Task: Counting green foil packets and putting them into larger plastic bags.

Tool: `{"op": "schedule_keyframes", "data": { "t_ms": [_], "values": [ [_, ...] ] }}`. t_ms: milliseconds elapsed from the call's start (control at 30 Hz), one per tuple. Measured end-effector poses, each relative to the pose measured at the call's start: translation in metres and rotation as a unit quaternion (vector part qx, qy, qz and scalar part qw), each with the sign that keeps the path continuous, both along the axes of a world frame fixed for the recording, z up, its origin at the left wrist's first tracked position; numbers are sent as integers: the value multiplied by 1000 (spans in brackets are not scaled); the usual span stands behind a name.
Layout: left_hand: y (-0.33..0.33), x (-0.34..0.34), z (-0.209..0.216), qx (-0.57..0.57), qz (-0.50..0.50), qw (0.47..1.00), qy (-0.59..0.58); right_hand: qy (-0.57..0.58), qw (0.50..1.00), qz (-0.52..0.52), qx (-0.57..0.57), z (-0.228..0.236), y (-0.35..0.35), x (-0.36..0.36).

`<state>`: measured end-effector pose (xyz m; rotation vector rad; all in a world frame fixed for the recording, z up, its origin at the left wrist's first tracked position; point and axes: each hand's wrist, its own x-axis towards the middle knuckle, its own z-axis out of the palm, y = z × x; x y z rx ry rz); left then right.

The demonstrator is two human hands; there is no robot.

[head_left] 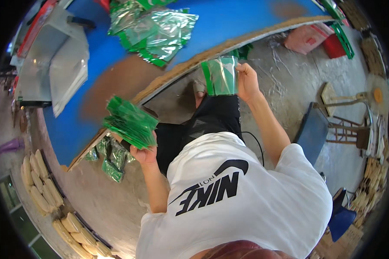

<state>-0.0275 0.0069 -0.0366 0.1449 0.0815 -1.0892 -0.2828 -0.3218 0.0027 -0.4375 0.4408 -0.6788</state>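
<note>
A thick fanned stack of green plastic bags point(130, 123) is gripped in my left hand point(146, 154), beside the near edge of the blue table. My right hand point(248, 82) pinches the right edge of a clear bag with a green border point(220, 76), held up past the table edge and apart from the stack. On the table ahead lies a loose pile of shiny clear and green bags point(160, 34). Part of my left fingers is hidden behind the stack.
The blue table point(194, 43) has a worn brown edge. A stack of clear sheets point(69, 69) lies at its left. More green packets point(112, 162) are below on the floor. A blue chair point(312, 134), a pink bag point(307, 38) and a red bin point(334, 46) stand right.
</note>
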Motion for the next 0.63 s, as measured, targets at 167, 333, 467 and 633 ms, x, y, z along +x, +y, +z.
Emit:
{"op": "schedule_keyframes", "data": {
  "t_ms": [167,333,467,633],
  "values": [
    [-2,5,-3,-4,-14,1000,7,-100,991,14,85,-29,-4,-33],
    [-6,5,1,-26,-28,999,-17,-99,982,-18,160,-56,-6,-49],
    [-10,5,3,-62,-34,997,-23,-10,990,-41,133,-103,-41,-40],
    [-4,12,7,-64,-10,997,-40,84,941,-288,159,-130,-124,7]
  ]
}}
